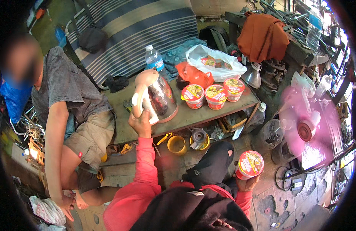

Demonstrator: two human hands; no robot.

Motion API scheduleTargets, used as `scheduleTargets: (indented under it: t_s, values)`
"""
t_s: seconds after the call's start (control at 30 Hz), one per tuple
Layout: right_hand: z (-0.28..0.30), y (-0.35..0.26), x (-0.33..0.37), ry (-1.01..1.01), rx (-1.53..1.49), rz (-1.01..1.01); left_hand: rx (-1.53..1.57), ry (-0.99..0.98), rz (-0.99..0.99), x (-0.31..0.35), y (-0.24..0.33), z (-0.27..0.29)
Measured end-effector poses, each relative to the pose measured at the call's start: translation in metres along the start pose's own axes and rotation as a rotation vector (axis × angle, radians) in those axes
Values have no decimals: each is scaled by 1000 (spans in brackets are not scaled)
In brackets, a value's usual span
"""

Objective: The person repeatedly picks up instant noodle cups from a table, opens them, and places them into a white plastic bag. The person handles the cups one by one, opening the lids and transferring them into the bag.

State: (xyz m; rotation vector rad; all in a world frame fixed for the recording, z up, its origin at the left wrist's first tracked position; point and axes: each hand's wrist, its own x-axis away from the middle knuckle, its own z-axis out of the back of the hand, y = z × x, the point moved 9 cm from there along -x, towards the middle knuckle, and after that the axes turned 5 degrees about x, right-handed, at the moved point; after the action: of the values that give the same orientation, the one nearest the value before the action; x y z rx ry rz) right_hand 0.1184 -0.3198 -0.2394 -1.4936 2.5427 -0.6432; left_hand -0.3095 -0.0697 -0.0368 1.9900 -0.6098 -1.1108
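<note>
A long striped panel (139, 23) in blue-grey and cream fills the upper part of the frame, behind a low brown table (185, 117) crossing the centre. At the left, a seated person (70, 84) in a dark grey shirt and khaki shorts leans with both arms lowered toward the lower left. A translucent pink fan (306, 130) stands at the right.

Near the centre is an electric kettle (160, 98) with a peach lid and handle and a shiny metal body; whether its base touches the table cannot be told. At the upper centre, a white plastic bag (231, 71) holds more cups, and a rust-orange cloth (262, 34) hangs to its upper right. A crumpled orange plastic bag (195, 75) lies right of the kettle, and a clear water bottle (155, 59) with a blue label stands behind it.

Right of centre, three red-and-white lidded noodle cups (216, 97) stand close together on the table. A matching noodle cup (250, 164) is at the lower right, gripped in the right hand (247, 183), its fingers curled around the side. The left hand (141, 123) has its fingers wrapped around the kettle's handle. Two yellow containers (177, 145) sit below the table edge.
</note>
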Motion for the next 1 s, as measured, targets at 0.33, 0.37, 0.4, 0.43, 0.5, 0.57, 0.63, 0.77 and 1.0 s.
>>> scheduleTargets:
  t_s: [0.33,0.37,0.4,0.43,0.5,0.57,0.63,0.77,1.0]
  values:
    - [-28,8,-2,-176,21,-38,15,-47,-45,-35,9,17]
    - [-33,9,-2,-196,26,-58,15,-46,-48,-38,9,18]
    - [-38,10,0,-216,32,-79,-8,-39,-48,-40,10,19]
    - [-41,12,0,-213,31,-94,-16,-45,-52,-42,11,19]
    - [-45,14,0,-204,26,-126,-12,-47,-52,-45,13,19]
    - [-48,16,0,-221,76,-143,-25,-29,-44,-47,12,22]
    - [-49,14,-2,-217,84,-106,20,-33,-53,-49,11,23]
    - [-47,16,-12,-139,56,-77,-117,-91,-86,-52,9,27]
    - [-109,38,-33,-365,-20,-168,-387,-6,-683,39,109,3]
